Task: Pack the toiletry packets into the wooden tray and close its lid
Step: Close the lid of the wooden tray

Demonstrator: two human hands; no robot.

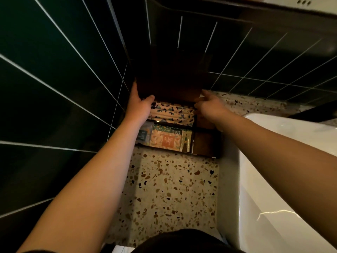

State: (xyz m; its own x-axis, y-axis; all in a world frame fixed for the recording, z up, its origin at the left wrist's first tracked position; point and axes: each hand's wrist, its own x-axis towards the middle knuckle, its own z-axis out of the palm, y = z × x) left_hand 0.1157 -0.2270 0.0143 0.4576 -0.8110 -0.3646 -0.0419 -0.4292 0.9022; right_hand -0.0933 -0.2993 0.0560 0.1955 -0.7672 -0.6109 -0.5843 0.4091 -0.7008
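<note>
A dark wooden tray (206, 143) sits on the terrazzo counter against the tiled wall. Its back compartment holds pale patterned packets (173, 113). The front compartment holds an orange and green packet (165, 139) and small tubes (186, 141); the front right compartment looks bare. The dark wooden lid (169, 79) stands raised and tilted over the back of the tray. My left hand (139, 103) grips the lid's lower left corner. My right hand (207, 105) grips its lower right corner.
A white basin (284, 161) fills the right side, close to the tray. Dark green tiled walls (54, 88) rise on the left and behind. Terrazzo counter (173, 189) stretches between the tray and me. A dark shelf edge (200, 10) runs overhead.
</note>
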